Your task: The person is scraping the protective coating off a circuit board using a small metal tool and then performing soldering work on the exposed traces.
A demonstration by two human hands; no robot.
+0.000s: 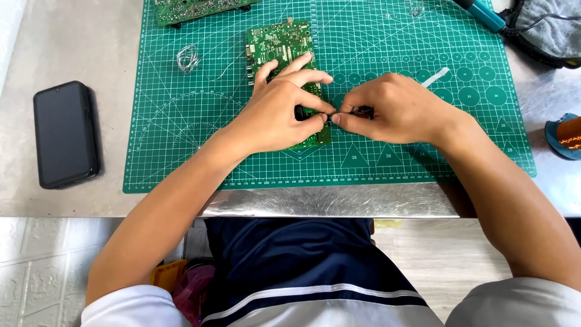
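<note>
A head camera looks down on a steel table [72, 200] covered in the middle by a green cutting mat [181, 145] printed with a white grid.

At the centre of the frame lies a green circuit board [279, 41], long side running away from the person, its near end hidden under the left hand [275, 115]. The left hand rests flat-ish on the board, fingers curled over it, with thumb and forefinger pinched together at the board's right edge. The right hand [393, 109] comes in from the right of the frame, and its thumb and forefinger pinch a small dark part [364, 111] just beside the board; the fingertips of both hands almost touch. What the part is cannot be made out.

The board looks light, thin and stiff, with small components standing up from its face. It would probably handle best held by its bare edges or pressed down on an open patch, since the parts and solder points seem fragile. The small dark part looks tiny and easy to drop, so a fingertip pinch suits it.

At the left of the frame a black phone [65, 134] lies on the table. A second board [187, 9] sits at the top edge, and a loop of wire [187, 59] lies on the mat's upper left. A blue-handled tool [484, 13] lies at upper right, and a spool of copper wire [569, 134] at the right edge.
</note>
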